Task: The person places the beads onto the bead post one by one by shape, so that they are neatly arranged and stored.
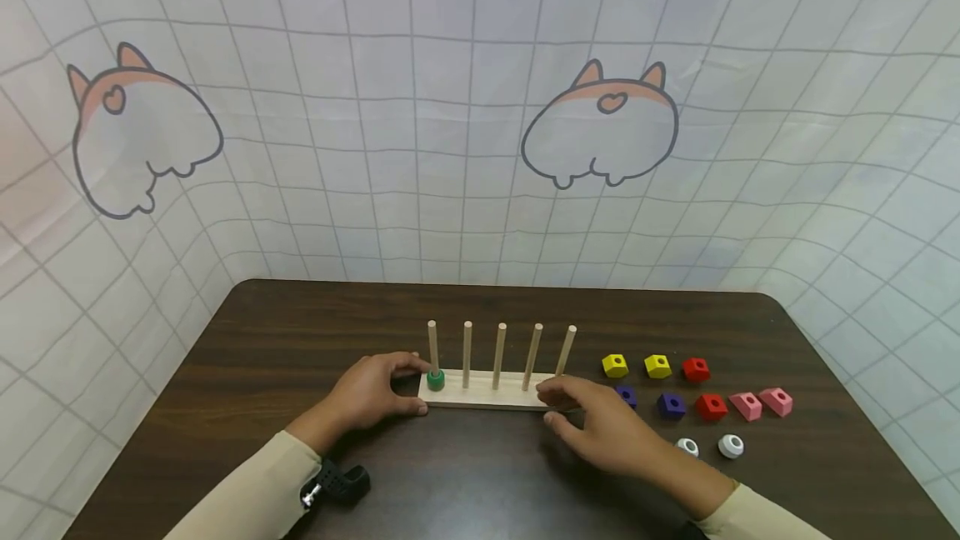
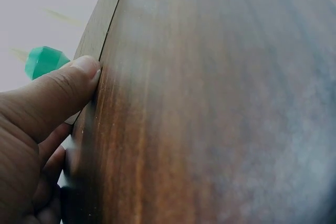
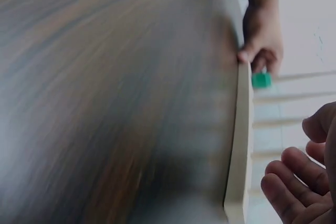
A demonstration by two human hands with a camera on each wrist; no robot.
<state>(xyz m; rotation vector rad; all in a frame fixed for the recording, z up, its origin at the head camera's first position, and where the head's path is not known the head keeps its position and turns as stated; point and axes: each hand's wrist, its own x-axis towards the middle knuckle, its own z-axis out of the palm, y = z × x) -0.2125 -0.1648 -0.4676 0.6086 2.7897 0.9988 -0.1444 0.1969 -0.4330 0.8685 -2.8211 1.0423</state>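
A pale wooden peg board [image 1: 481, 399] with several upright pegs stands on the dark table. One green bead [image 1: 436, 380] sits at the bottom of its leftmost peg. My left hand [image 1: 365, 390] grips the board's left end; in the left wrist view the thumb [image 2: 79, 74] presses against the front edge, near the green bead. By the board's right end is my right hand [image 1: 600, 423], holding nothing. The right wrist view shows its fingers [image 3: 291, 182] loosely bent and a little apart from the board.
To the right lie loose beads: yellow [image 1: 657, 367], red [image 1: 711, 407], purple [image 1: 671, 406], pink [image 1: 776, 401] and white [image 1: 731, 446]. My right forearm partly covers one white bead. A light grid-patterned curtain [image 1: 435, 123] hangs behind the wooden table [image 1: 315, 315].
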